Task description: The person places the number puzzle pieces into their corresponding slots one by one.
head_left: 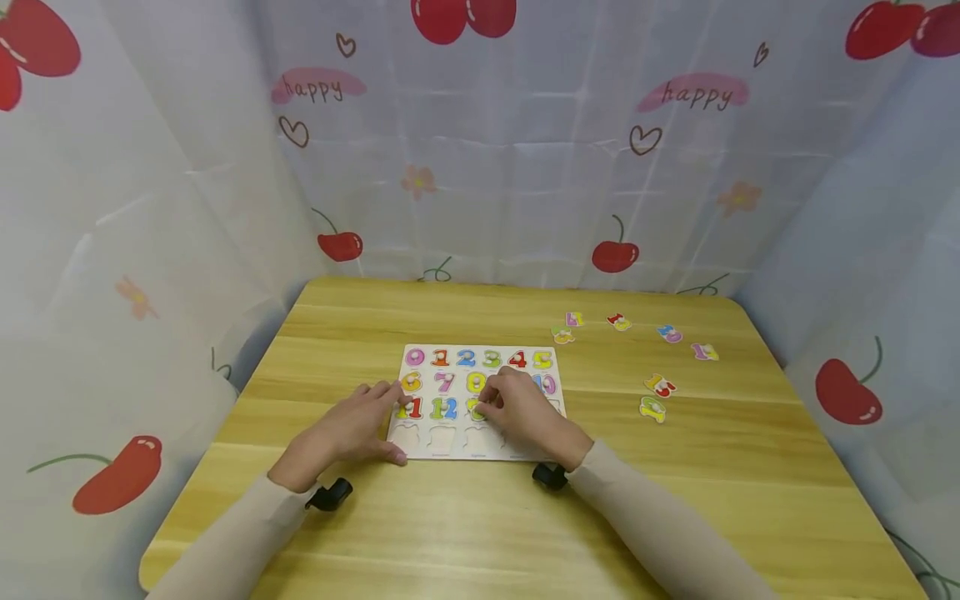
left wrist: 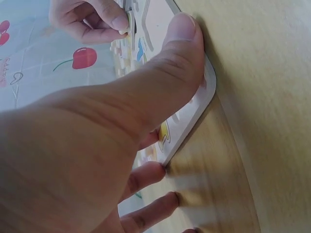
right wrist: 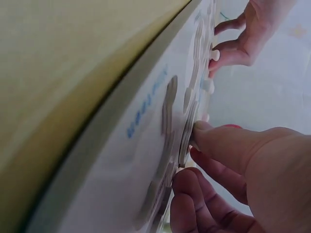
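Observation:
A white number puzzle board [head_left: 438,454] lies on the table, with rows of colourful knobbed number pieces in its upper part and bare recesses along its front row. My left hand [head_left: 358,423] rests at the board's left edge, fingers spread; its thumb [left wrist: 182,36] lies over the front corner. With thumb and fingertips, my right hand [head_left: 521,410] pinches a yellow-green number piece [head_left: 474,408] just right of the 12 piece [head_left: 444,408]. In the right wrist view this piece sits close over the board's surface. The fingers partly cover the piece and the slots beside it.
Loose number pieces lie right of the board: a yellow-green one [head_left: 652,409], a red-yellow one [head_left: 661,386], a pink one [head_left: 705,352] and several others farther back. Cherry-printed curtains [head_left: 480,208] surround the wooden table [head_left: 450,533]. A black wrist camera [head_left: 551,477] sits under the right wrist.

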`<action>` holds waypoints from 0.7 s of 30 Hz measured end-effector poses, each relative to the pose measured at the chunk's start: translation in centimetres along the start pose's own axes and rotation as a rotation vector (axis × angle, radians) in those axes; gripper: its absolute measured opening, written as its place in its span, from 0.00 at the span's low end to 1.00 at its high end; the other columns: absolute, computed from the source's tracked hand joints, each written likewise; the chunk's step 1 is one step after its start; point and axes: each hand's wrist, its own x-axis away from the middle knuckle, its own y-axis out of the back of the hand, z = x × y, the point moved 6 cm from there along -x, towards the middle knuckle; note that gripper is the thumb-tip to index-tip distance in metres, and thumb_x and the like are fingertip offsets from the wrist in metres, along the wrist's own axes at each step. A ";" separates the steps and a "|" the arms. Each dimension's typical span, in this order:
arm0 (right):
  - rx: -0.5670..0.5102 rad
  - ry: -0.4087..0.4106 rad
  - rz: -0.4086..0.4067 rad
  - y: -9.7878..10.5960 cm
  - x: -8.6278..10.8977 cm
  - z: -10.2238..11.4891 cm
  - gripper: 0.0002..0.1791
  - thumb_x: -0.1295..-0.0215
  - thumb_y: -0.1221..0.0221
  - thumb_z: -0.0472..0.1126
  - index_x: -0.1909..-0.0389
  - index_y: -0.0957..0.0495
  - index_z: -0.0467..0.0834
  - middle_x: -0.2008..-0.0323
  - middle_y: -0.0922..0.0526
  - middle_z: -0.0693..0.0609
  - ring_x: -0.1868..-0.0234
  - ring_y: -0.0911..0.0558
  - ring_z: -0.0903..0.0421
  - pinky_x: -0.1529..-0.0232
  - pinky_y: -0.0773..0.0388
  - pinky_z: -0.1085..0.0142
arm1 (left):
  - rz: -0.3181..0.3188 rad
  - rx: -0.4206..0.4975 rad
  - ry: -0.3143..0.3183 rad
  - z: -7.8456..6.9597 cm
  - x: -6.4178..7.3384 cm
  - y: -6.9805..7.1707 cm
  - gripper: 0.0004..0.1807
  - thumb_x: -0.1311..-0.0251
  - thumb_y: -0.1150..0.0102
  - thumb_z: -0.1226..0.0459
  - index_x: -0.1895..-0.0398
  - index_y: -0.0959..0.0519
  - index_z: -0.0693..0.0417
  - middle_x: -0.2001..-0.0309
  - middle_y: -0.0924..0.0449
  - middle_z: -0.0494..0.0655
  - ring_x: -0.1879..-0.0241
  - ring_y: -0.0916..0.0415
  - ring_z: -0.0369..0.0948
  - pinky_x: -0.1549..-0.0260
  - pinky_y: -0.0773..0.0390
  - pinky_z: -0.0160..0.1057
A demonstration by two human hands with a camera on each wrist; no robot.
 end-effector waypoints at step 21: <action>0.048 0.185 0.097 0.0 -0.8 1.0 0.08 0.20 0.27 0.33 0.48 0.03 0.42 0.53 0.09 0.51 0.52 0.12 0.57 0.49 0.13 0.67 | -0.003 -0.007 -0.004 0.1 -0.1 -0.1 0.51 0.47 0.06 0.42 0.26 0.22 0.52 0.30 0.18 0.55 0.42 0.25 0.54 0.45 0.16 0.60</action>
